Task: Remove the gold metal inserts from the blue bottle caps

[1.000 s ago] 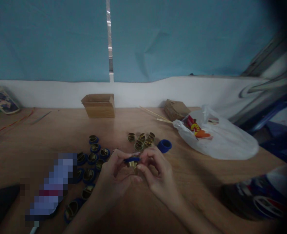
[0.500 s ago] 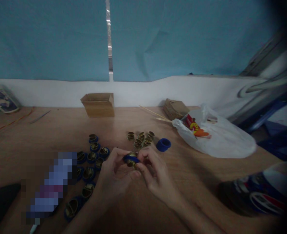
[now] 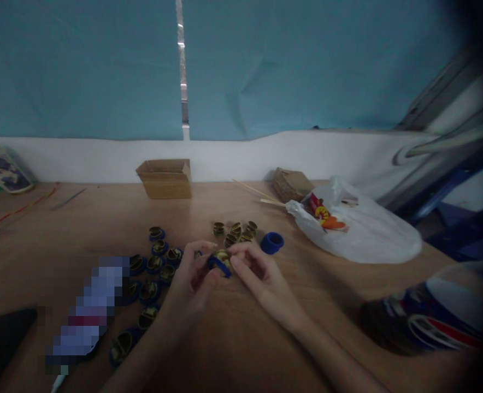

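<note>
Head cam, looking down on a wooden table (image 3: 348, 305): a person's left hand (image 3: 190, 281) and right hand (image 3: 264, 275) meet at centre frame, both grips clamped on one blue-and-brass piece (image 3: 221, 262). The piece sits tilted between the fingertips, just above the table, w/ the blue ring toward the left thumb and the brass part facing up. Left thumb & forefinger pinch it from the left; right-hand fingers close on it from the right.

Just behind the hands, approx. mid-table, lies a small heap of loose brass inserts (image 3: 235, 233), w/ a single empty blue ring (image 3: 271, 242) right beside them. Left of the left hand, a spread of blue rings with brass centres (image 3: 155, 267) runs in rough rows toward the near edge, next to a pixelated patch (image 3: 88, 311).

Further back: an open cardboard box (image 3: 165, 178) by the white wall strip, a flat brown packet (image 3: 293, 184), thin wooden sticks (image 3: 258, 194) and a white plastic bag (image 3: 360, 234) w/ a red-and-yellow print showing through. A red wire (image 3: 20, 208) trails at far left. Printed fabric (image 3: 430, 322), blue, red & white, fills the lower right corner. A blue sheet (image 3: 307, 65) hangs behind the table.
</note>
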`<control>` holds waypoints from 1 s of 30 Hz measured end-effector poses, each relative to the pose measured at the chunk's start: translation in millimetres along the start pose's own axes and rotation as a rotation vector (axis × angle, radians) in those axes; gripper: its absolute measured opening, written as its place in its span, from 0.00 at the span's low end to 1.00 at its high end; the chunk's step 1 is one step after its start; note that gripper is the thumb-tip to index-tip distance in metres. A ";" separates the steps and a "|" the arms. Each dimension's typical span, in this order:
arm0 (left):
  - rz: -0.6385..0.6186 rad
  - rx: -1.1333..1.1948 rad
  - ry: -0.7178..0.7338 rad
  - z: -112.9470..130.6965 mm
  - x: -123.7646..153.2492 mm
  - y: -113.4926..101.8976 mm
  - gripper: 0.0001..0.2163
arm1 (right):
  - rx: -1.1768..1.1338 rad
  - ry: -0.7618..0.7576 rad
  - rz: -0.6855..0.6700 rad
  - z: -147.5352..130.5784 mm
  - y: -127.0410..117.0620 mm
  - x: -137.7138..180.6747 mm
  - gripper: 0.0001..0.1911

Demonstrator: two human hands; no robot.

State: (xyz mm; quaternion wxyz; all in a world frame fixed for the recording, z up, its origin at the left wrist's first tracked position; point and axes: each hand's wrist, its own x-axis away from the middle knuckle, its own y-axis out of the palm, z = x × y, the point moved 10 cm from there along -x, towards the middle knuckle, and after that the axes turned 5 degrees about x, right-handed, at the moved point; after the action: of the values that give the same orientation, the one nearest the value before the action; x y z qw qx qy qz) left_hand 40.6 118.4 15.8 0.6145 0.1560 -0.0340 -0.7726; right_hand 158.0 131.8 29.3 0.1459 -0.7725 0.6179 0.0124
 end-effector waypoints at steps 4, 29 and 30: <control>0.038 -0.064 0.034 -2.5 -0.8 -7.0 0.05 | -0.144 0.139 -0.099 13.9 10.2 -0.5 0.12; -0.044 -0.106 -0.550 -37.0 11.1 -7.4 0.19 | 0.314 -0.179 -0.021 -3.7 12.5 7.9 0.19; -0.080 -0.117 -0.520 -36.9 9.7 -2.7 0.19 | 0.369 -0.205 -0.050 -5.9 16.1 9.3 0.19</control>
State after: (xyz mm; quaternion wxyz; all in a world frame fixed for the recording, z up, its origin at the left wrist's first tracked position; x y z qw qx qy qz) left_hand 46.6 114.9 -21.8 0.5620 -0.0823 -0.1398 -0.8111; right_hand 143.8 118.5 29.7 0.3471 -0.7424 0.5724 -0.0260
